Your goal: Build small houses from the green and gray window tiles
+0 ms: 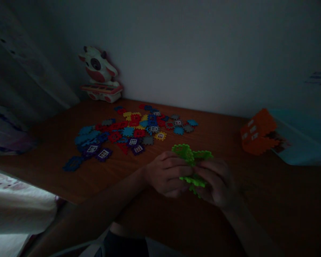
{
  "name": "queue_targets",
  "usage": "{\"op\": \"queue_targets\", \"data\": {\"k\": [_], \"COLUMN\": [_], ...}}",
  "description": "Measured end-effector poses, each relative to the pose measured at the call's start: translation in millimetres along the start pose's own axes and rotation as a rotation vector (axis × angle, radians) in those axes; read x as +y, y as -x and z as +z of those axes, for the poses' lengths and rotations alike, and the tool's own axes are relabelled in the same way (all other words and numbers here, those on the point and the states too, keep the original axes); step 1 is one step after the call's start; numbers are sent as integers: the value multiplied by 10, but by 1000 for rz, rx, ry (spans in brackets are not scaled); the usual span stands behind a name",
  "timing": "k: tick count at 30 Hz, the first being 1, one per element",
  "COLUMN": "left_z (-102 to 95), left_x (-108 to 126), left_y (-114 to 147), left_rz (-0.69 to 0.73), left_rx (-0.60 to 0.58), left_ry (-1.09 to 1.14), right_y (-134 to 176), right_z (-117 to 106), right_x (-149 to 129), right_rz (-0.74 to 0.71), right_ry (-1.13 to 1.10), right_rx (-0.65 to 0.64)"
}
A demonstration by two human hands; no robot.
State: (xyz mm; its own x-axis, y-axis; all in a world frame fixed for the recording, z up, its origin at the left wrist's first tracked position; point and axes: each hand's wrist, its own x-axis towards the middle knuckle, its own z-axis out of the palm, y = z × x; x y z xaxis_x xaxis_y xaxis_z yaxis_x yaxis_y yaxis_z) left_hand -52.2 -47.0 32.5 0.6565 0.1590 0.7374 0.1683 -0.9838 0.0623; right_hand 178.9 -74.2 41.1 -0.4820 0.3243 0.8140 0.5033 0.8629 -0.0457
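Several light-green notched building tiles [183,151], joined at angles, are held between my two hands above the front part of the table. My left hand [169,175] is closed around their left side, fingers wrapped over the edges. On the right side, my right hand [215,182] grips the same green tiles, its thumb and fingertips meeting near the middle. The fingers partly hide how the tiles fit together. Beyond my hands lies a spread of loose notched tiles [128,132] in red, blue, purple, yellow and grey, some with white window inserts.
An orange tile structure [259,132] with white windows stands at the right on the wooden table [219,137], beside a pale blue sheet or bag [302,142]. A toy cow with a keyboard [100,76] stands at the back left by the wall. A curtain hangs at left.
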Motion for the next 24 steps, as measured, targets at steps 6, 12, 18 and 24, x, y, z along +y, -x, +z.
{"op": "queue_targets", "data": {"k": [6, 12, 18, 24], "left_z": [67, 80, -13, 12], "left_x": [9, -97, -211, -286], "left_y": [-40, -53, -17, 59], "left_rz": [11, -147, -112, -343], "left_rx": [213, 250, -6, -175], "left_ry": [-112, -178, -181, -57], "right_y": [56, 71, 367, 664], "right_z": [-8, -32, -71, -1], "right_x": [16, 343, 829, 1013], "right_rz": [252, 792, 1011, 943], "right_ry": [-25, 188, 320, 395], "right_rx": [111, 352, -20, -333]}}
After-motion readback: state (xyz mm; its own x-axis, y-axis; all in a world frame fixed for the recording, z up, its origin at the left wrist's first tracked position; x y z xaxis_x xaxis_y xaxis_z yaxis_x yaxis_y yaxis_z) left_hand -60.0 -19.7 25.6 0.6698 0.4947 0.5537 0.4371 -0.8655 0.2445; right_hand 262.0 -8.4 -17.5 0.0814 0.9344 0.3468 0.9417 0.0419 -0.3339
